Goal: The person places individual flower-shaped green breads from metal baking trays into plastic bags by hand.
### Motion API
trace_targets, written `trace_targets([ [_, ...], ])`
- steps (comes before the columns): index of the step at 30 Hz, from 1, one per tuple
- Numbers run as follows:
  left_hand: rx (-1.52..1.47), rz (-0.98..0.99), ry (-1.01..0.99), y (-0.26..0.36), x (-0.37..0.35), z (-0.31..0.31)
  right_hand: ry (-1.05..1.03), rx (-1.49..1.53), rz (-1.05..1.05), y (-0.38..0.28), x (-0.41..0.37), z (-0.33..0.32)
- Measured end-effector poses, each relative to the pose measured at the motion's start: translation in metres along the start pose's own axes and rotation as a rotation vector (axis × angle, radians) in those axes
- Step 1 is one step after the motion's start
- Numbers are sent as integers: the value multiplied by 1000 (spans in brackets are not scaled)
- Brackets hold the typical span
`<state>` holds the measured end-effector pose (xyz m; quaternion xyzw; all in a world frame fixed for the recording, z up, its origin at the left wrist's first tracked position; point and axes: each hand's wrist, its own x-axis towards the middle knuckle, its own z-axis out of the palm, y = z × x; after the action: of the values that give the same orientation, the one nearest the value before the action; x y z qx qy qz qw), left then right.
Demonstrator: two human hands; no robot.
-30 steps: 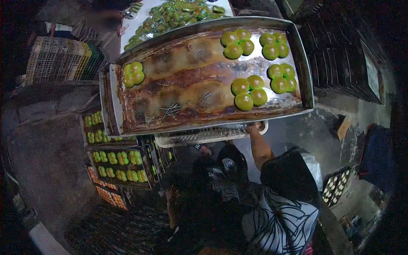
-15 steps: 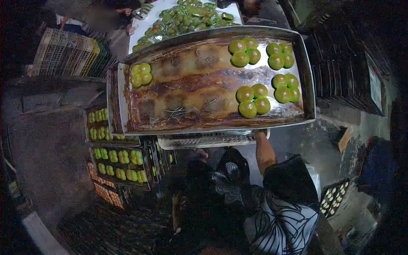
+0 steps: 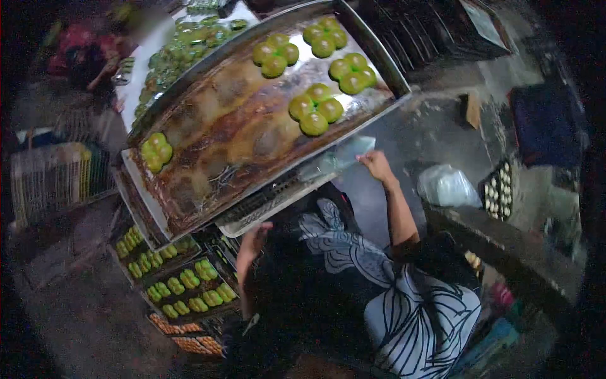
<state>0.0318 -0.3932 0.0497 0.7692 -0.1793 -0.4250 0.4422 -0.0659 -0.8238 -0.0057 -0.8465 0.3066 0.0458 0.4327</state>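
Observation:
In the head view, my right hand point(image 3: 377, 165) is pinched closed on the edge of a clear plastic bag point(image 3: 353, 153), held just past the near side of the baking tray. My left hand point(image 3: 254, 240) is beside the left end of a pale plastic crate point(image 3: 243, 222), its fingers partly showing, apart and apparently holding nothing. Over the crate lies a large, browned metal baking tray point(image 3: 214, 136). Several green four-lobed buns point(image 3: 315, 109) sit toward its right end, and one smaller green bun point(image 3: 156, 152) lies at its left end.
Behind the tray, a white table point(image 3: 144, 54) carries a heap of bagged green buns point(image 3: 183, 54). Trays of green buns point(image 3: 189, 278) are stacked at lower left, above orange ones point(image 3: 196, 344). Crates point(image 3: 57, 180) stand left; a plastic bundle point(image 3: 447, 185) lies right. Another person point(image 3: 82, 54) is at upper left.
The view has turned, so the tray appears tilted and farther left. My right hand has left the crate's edge and now shows a clear bag. My left hand has come up beside the crate.

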Motion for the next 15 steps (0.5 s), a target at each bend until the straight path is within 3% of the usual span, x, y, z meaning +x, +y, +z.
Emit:
trace_targets([
  [3, -289, -14, -308, 104, 46, -17, 80, -14, -131, -65, -19, -69],
  [5, 22, 440, -232, 173, 69, -19, -205, 167, -57, -107, -29, -111],
  [7, 123, 672, 78, 220, 94, -6, -409, 69, -80, -160, -32, -137],
  [8, 127, 681, 83, 225, 107, -6, -472, 36, -138, -173, -27, -136],
  [10, -306, 424, -515, 228, 125, -9, -716, 221, -416, -179, 2, -112],
  [11, -288, 326, -509, 228, 117, -17, -511, 271, -767, -181, 4, -97],
  [12, -601, 237, -356, 212, 104, -19, -326, 458, -468, -213, -14, -82],
  [14, -752, 138, -72, 192, 86, -41, -565, 1488, 108, -236, -16, -51],
  [15, -709, 149, 50, 179, 84, -54, -986, 1429, -254, -196, 11, -24],
])
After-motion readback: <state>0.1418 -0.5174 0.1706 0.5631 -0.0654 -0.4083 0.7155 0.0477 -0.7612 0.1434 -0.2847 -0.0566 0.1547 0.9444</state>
